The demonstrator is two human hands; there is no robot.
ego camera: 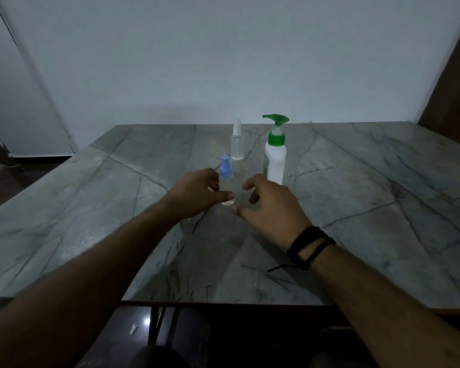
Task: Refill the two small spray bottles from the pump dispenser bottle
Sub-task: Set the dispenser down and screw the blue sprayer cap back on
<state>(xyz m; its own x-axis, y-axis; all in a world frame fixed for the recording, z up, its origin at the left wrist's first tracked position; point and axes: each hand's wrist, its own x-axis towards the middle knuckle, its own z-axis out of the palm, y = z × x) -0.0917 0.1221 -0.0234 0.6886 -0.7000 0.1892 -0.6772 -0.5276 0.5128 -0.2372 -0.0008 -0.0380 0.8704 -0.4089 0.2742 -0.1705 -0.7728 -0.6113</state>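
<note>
A small clear spray bottle with a blue cap (pixel 226 171) stands upright on the marble table (pixel 356 181). My left hand (pixel 197 193) grips its lower body, thumb across the front near the base. My right hand (pixel 271 205) hovers just right of that bottle with fingers loosely curled, holding nothing. Behind stands a taller clear spray bottle with a clear cap (pixel 236 140). To its right is the white pump dispenser bottle with a green pump (pixel 276 152), upright and untouched.
The grey veined table ends at a front edge near me and a slanted left edge. A pale wall rises behind it. A brown wooden panel (pixel 452 83) stands at the far right. Dark floor lies below the table.
</note>
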